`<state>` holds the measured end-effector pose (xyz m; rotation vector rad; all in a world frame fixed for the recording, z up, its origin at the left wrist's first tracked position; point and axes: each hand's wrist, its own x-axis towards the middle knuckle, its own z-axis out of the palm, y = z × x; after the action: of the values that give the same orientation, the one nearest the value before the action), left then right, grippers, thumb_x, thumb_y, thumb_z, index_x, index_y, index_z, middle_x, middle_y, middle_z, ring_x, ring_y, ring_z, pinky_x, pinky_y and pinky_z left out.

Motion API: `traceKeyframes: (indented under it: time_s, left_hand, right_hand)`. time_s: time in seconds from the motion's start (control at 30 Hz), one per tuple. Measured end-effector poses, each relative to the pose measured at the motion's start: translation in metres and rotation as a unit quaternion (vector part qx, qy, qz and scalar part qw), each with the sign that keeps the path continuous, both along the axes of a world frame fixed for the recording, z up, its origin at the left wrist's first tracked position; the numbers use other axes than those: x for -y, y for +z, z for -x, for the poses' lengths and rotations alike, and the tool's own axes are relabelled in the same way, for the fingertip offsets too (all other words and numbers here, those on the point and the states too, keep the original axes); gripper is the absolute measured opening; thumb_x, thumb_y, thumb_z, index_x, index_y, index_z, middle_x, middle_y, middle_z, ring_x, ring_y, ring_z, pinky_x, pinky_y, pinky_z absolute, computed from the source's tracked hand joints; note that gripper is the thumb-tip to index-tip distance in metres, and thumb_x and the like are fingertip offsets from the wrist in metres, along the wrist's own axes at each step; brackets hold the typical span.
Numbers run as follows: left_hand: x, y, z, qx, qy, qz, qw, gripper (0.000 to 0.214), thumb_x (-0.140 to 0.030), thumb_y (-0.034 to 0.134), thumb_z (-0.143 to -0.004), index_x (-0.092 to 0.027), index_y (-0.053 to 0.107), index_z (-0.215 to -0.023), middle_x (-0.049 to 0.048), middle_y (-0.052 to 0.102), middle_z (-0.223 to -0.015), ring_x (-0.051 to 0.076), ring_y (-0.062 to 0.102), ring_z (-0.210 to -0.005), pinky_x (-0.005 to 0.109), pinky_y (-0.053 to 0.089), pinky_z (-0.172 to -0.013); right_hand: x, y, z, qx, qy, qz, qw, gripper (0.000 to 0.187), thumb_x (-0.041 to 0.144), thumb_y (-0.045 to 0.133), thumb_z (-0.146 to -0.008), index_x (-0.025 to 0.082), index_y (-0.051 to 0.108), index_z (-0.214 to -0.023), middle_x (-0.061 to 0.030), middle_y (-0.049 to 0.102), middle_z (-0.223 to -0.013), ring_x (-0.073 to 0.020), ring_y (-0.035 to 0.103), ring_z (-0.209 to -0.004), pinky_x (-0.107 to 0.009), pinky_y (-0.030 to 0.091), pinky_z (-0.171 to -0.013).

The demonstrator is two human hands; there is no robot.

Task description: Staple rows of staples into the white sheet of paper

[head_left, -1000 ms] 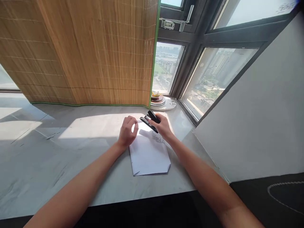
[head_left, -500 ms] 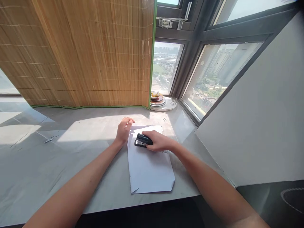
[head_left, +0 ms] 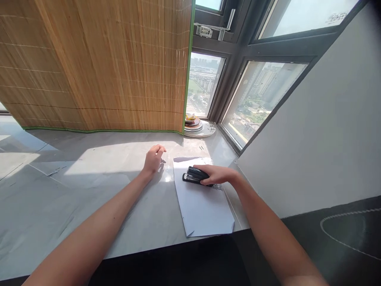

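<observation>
In my right hand [head_left: 218,174] is a dark stapler [head_left: 195,176], its jaw end pointing left and lying over a white paper stack [head_left: 205,212]. The fingers and thumb wrap round the stapler's right end and hide part of it. The stack's lower corners look folded or cut. To the left of the paper, apart from it, my left hand [head_left: 153,159] rests over the grey surface with its fingers loosely curled in. Nothing shows in that hand.
The grey stone ledge [head_left: 98,206] has its front edge close to me. A bamboo blind [head_left: 119,71] hangs at the back. Stacked plates [head_left: 198,129] stand in the window corner. Staples [head_left: 201,147] lie beyond the paper, and small dark bits [head_left: 53,172] lie on the left.
The paper and the stapler in my right hand have shifted right. My left hand, earlier at the paper's left edge, is now apart from it. The view has shifted slightly.
</observation>
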<state>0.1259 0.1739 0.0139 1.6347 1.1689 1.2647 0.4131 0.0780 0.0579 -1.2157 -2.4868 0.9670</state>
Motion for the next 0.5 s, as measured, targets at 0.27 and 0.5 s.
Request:
traceKeyframes:
  time_s: [0.27,0.5]
  left_hand:
    - [-0.005,-0.002,0.009,0.176,-0.01,0.109,0.978,0.053,-0.038,0.059,-0.089,-0.023,0.019,-0.058,-0.0044,0.017,-0.057,0.01,0.017,-0.051,0.028,0.017,-0.045]
    - [-0.009,0.006,0.019,0.359,-0.076,0.14,0.92,0.058,-0.034,0.06,-0.088,-0.022,0.009,-0.062,-0.0062,0.007,-0.058,0.007,0.015,-0.047,0.024,0.021,-0.042]
  right_hand:
    - [0.005,-0.004,-0.056,-0.083,-0.107,0.007,0.991,0.06,0.078,0.057,-0.092,0.02,0.062,-0.109,-0.0016,0.059,-0.092,-0.0188,0.054,-0.081,-0.03,0.047,-0.071]
    - [-0.047,-0.046,-0.03,0.106,-0.228,-0.168,0.953,0.088,0.079,0.047,-0.096,0.014,0.047,-0.156,-0.0223,0.024,-0.174,-0.036,0.024,-0.161,-0.049,0.025,-0.129]
